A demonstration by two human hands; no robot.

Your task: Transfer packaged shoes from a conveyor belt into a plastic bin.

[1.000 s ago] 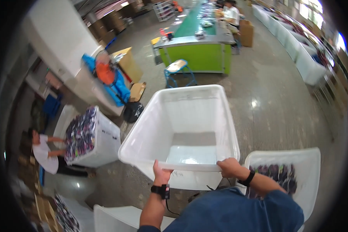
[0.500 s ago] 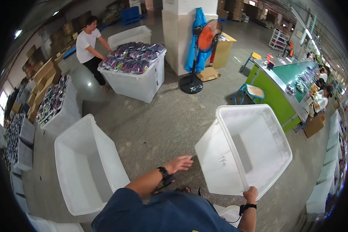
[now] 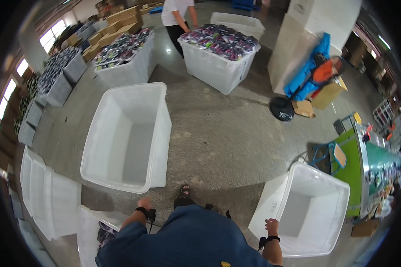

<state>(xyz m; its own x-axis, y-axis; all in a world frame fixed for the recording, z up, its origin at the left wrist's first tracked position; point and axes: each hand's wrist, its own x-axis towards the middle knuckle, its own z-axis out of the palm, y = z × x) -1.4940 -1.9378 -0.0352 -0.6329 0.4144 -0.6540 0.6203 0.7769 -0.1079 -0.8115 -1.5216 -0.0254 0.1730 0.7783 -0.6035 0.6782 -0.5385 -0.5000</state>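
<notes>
In the head view, your right hand [image 3: 271,226] is clenched on the near rim of an empty white plastic bin [image 3: 314,212], which stands tilted on the concrete floor [image 3: 227,133] at your right side, its open mouth facing up and away from you. A dark wristband sits just below that hand. Your left hand [image 3: 143,205] hangs at your left side just short of the near rim of a second empty white bin [image 3: 128,135], which stands upright on the floor ahead and to your left. That hand is mostly hidden behind its wrist and band, so you cannot tell whether it is open or closed, and it holds nothing that shows. One sandalled foot [image 3: 184,191] shows between the two bins, just beyond your blue shirt.

Farther off, near the top edge, another person [image 3: 177,13] in a white top stands at a full white bin [image 3: 218,60] heaped with dark packets. Left of it stands another full bin [image 3: 127,60]. A green workbench [image 3: 365,169] runs along the right edge, beyond the bin you hold.
</notes>
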